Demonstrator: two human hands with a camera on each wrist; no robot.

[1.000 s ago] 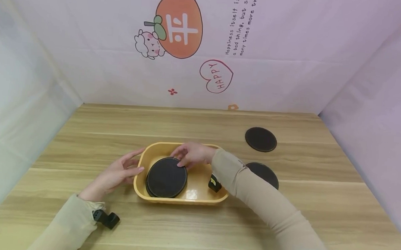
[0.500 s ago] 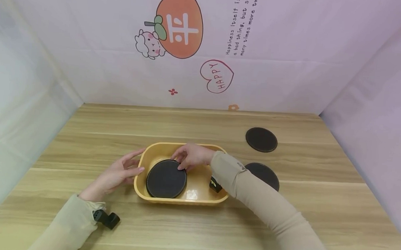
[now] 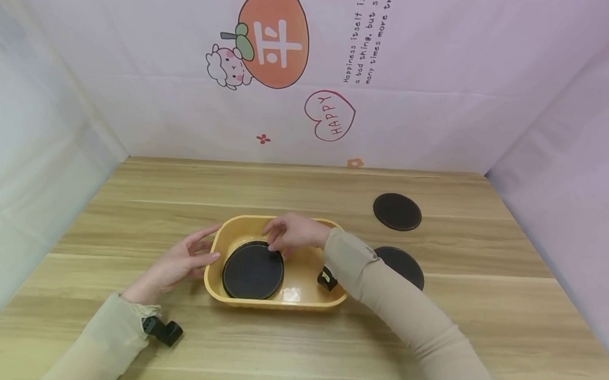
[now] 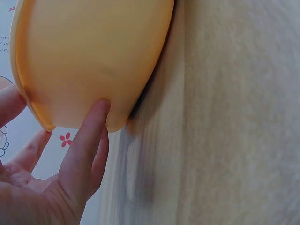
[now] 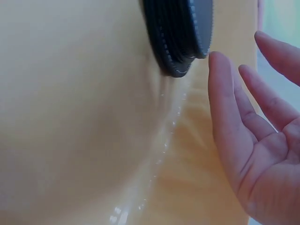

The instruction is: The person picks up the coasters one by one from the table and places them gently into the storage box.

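A yellow plastic basket [image 3: 299, 307] stands on the table. At its left end is a stack of round black coasters with stitched edges [image 3: 253, 271]; in the right wrist view the stack [image 5: 176, 42] shows its layered side, the top coaster slightly offset. My right hand [image 3: 297, 233] is inside the basket, at the stack's far right edge. Its fingers [image 5: 222, 84] are spread, with one fingertip close by the top coaster and nothing gripped. My left hand [image 3: 181, 261] rests against the basket's left end. Its extended fingers [image 4: 93, 122] touch the outer wall and rim.
Two more black coasters lie flat on the wooden table right of the basket: one farther back [image 3: 397, 211], one nearer [image 3: 400, 267] and partly covered by the right sleeve. A printed cloth [image 3: 185, 117] hangs behind the table, with cloth walls on both sides.
The top coaster has come down level onto the stack, covering the ones below it. My right hand's fingers have loosened and risen slightly from its edge. The left hand stays in place.
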